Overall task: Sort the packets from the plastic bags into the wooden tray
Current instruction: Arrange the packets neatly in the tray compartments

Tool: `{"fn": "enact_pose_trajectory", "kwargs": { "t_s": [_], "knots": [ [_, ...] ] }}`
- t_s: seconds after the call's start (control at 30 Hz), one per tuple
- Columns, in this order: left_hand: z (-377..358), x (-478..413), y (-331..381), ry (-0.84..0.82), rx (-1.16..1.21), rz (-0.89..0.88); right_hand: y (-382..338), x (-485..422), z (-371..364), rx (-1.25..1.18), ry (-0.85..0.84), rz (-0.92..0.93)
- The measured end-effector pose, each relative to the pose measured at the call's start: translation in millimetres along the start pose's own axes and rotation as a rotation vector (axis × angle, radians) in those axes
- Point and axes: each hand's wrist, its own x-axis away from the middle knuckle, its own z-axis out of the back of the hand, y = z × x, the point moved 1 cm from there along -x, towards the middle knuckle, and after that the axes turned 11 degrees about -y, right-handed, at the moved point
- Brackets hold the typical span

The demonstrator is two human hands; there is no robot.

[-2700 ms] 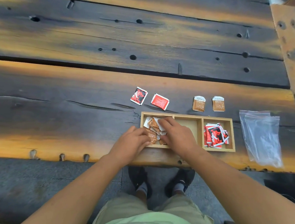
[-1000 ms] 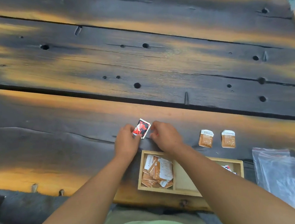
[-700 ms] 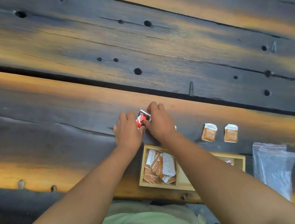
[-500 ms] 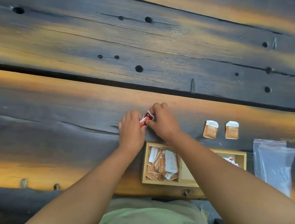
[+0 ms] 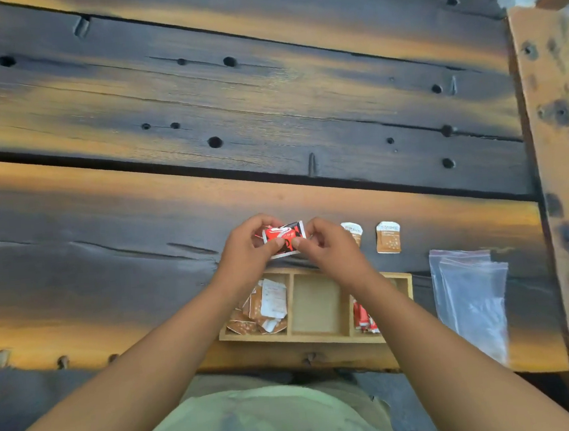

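Both hands hold red packets [image 5: 283, 237] together just above the table, beyond the wooden tray [image 5: 318, 338]. My left hand [image 5: 250, 252] pinches them from the left, my right hand [image 5: 327, 247] from the right. The tray has three compartments: brown packets [image 5: 260, 308] fill the left one, the middle one holds nothing, and red packets [image 5: 362, 316] show in the right one, partly hidden by my right forearm. Two brown packets [image 5: 387, 237] lie on the table to the right of my hands. Clear plastic bags [image 5: 469, 297] lie flat to the right of the tray.
The tray sits near the front edge of a dark, burnt-looking plank table [image 5: 199, 119]. A wooden beam [image 5: 567, 156] runs along the table's right side. A dark gap between planks crosses the table beyond my hands.
My hands left the tray's left compartment, reached to the two red packets beyond the tray, gathered them and lifted them together off the table.
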Motion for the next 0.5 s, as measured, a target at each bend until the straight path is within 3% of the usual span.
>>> {"fn": "enact_pose_trajectory", "kwargs": {
  "t_s": [0.33, 0.5],
  "knots": [
    [-126.8, 22.7, 2.0, -0.021, -0.015, 0.093, 91.9, 88.8, 50.4, 0.098, 0.021, -0.078],
    [-167.3, 32.4, -0.7, -0.079, -0.235, 0.093, 125.7, 119.1, 59.8, 0.17, 0.054, -0.122]
  ]
}}
